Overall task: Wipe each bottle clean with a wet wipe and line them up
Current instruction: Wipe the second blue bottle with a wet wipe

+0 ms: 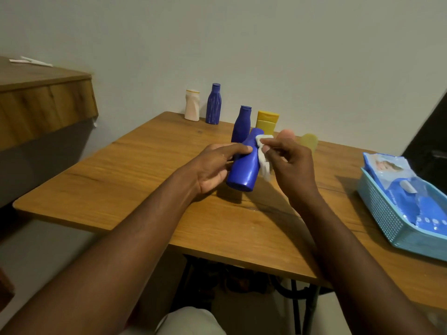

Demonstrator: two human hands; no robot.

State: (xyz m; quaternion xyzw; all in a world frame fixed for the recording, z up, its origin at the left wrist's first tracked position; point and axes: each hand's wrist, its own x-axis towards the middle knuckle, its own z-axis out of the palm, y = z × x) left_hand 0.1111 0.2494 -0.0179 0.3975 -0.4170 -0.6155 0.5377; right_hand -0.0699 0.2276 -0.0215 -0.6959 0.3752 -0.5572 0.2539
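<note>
Nearest us, above the wooden table [108, 170], the left hand [214, 169] grips a blue bottle [243, 171], fingers curled round its body; the bottle is tilted, base toward us, neck pointing to about one o'clock, clear of the tabletop. On its three o'clock side the right hand [294, 172] pinches a white wet wipe [262, 163] between thumb and fingertips, against the bottle's shoulder. Out at three o'clock from the hands we find a light-blue basket [384, 213] holding a pack of wipes [396, 180] (its print too blurred to read). Just behind the held bottle, at twelve o'clock, stands a second blue bottle [242, 122] with a yellow bottle [267, 120] just beside it; a paler yellow one [310, 141] shows blurred past the right hand. Farthest, at eleven o'clock by the wall, a white bottle [192, 106] and a dark blue bottle [213, 105] stand upright side by side.
</note>
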